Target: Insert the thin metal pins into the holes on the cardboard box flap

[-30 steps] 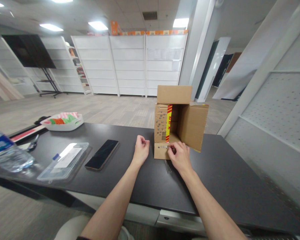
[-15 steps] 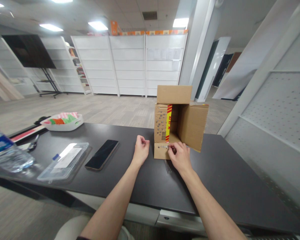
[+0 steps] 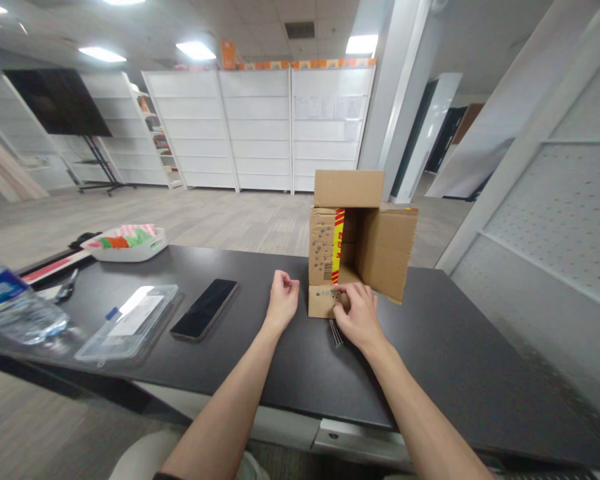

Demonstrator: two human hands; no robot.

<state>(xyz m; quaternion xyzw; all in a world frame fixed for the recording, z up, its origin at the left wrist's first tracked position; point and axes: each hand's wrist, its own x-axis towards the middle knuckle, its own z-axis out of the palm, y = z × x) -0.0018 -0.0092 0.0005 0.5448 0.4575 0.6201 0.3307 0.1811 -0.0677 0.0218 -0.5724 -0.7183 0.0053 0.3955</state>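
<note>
A cardboard box (image 3: 361, 190) stands with its opening toward me, its flaps spread. My right hand (image 3: 359, 312) is at the lower flap (image 3: 321, 309), with thumb and forefinger apart and no object visible between them. A row of small round metal heads (image 3: 325, 293) runs along that flap, partly behind the fingers. Several thin nails (image 3: 335, 333) lie on the table just below the flap. My left hand (image 3: 283, 299) is held closed to the left of the box; whatever its curled fingers may contain is hidden.
On the dark table (image 3: 460, 360) lie a black phone (image 3: 204, 310) and a clear plastic case (image 3: 130, 323). Farther left are a water bottle (image 3: 20, 307) and a white basket (image 3: 130, 252) with colourful contents. Dots cover the box's left flap (image 3: 321, 243).
My right thumb has moved down and away from the forefinger, so the pinch at the lower flap has opened. The left hand stays where it was.
</note>
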